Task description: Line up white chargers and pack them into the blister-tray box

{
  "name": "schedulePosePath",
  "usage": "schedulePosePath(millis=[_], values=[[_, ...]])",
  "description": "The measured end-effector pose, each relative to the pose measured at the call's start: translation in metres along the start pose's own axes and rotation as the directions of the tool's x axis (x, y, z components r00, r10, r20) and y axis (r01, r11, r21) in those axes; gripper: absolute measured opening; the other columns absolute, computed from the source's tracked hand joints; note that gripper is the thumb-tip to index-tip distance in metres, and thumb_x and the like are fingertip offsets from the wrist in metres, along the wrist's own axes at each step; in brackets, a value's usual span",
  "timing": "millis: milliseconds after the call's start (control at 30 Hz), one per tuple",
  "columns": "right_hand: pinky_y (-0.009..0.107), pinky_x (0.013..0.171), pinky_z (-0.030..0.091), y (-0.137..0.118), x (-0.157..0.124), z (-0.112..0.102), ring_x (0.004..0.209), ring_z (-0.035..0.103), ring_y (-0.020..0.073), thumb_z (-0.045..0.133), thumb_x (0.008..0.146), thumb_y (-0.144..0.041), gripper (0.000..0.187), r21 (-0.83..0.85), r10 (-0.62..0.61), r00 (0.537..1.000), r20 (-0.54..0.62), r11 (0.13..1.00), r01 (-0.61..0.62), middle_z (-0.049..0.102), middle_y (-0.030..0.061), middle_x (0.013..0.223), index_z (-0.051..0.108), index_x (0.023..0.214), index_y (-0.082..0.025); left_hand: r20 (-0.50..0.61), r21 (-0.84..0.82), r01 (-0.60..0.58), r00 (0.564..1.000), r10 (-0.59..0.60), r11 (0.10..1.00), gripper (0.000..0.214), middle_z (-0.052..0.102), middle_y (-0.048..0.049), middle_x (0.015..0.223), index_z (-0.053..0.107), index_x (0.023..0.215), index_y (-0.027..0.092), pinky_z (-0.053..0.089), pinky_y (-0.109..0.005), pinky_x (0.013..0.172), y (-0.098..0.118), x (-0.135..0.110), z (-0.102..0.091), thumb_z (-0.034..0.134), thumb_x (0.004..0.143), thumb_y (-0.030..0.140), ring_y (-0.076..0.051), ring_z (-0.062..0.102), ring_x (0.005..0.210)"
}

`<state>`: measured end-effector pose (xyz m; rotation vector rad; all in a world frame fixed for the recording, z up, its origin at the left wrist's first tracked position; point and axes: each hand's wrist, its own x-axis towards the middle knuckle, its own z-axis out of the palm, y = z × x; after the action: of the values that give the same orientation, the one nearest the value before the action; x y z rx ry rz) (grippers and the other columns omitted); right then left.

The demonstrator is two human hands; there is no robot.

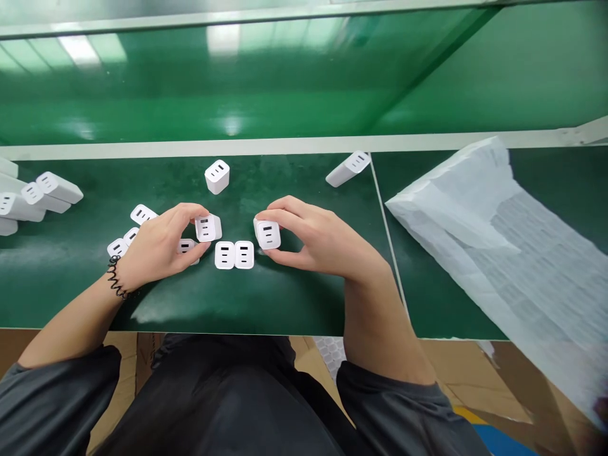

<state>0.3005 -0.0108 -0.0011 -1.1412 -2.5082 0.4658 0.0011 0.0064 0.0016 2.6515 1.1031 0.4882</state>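
My left hand [164, 244] pinches a white charger [206, 228] between thumb and fingers, its port face turned up toward me. In my right hand [308, 237] is another white charger [268, 235], gripped by its sides, with one wide and two small slots showing. Between the hands two white chargers [234, 255] stand side by side, touching, ports up. Several more chargers [142, 214] lie around and partly behind my left hand, one of them mostly covered by its fingers.
A single charger [217, 177] stands farther back, and one [349, 168] leans by the table seam. Several chargers [35, 196] lie in a group at far left. White foam sheeting [498, 240] covers the right side of the green table [285, 304]. A pale rail [304, 147] runs along the back.
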Motion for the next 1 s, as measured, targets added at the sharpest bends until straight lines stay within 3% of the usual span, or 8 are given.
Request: schedulePosePath(millis=[533,667,800,1000], values=[[0.029,0.062,0.044,-0.0022,0.0008,-0.0012,0.072,0.058,0.0173,0.06,0.09,-0.039,0.03,-0.012,-0.011,0.995,-0.097,1.0,0.009,0.064,0.0054,0.094,0.059,0.112,-0.018,-0.01,0.025,-0.021,1.0,0.021,0.999,0.036,0.068,-0.0078,0.115,0.049,0.124,0.02,0.054,-0.029,0.068,-0.0002,0.0019,0.0026,0.06,0.092,0.033,-0.019,0.07,0.089],[0.029,0.058,0.043,-0.0027,0.0011,0.0011,0.069,0.057,0.0166,0.06,0.088,-0.038,0.025,-0.097,-0.074,0.977,-0.2,0.994,0.056,0.063,0.0049,0.09,0.059,0.103,-0.018,0.0,0.033,-0.022,1.0,0.022,0.999,0.036,0.068,-0.0081,0.117,0.049,0.124,0.02,0.054,-0.029,0.067,-0.0008,0.0016,0.0029,0.06,0.093,0.034,-0.019,0.07,0.089],[0.03,0.061,0.046,-0.0053,0.0018,0.0041,0.078,0.061,0.0184,0.06,0.088,-0.038,0.024,-0.19,-0.145,0.936,-0.322,0.978,0.086,0.068,0.0091,0.108,0.057,0.101,-0.019,0.002,0.035,-0.02,1.0,0.02,0.999,0.036,0.068,-0.0079,0.115,0.049,0.123,0.02,0.054,-0.029,0.068,-0.0001,0.0023,0.0026,0.059,0.093,0.034,-0.02,0.07,0.09],[0.037,0.067,0.049,-0.0082,0.0019,0.004,0.081,0.057,0.0234,0.057,0.09,-0.047,0.026,-0.173,-0.045,0.958,-0.284,0.985,-0.005,0.069,0.0039,0.086,0.059,0.104,-0.026,0.019,0.03,-0.002,1.0,0.001,1.0,0.035,0.068,-0.0082,0.116,0.049,0.123,0.021,0.054,-0.03,0.068,0.0012,0.0036,0.0016,0.058,0.093,0.034,-0.02,0.07,0.09]])
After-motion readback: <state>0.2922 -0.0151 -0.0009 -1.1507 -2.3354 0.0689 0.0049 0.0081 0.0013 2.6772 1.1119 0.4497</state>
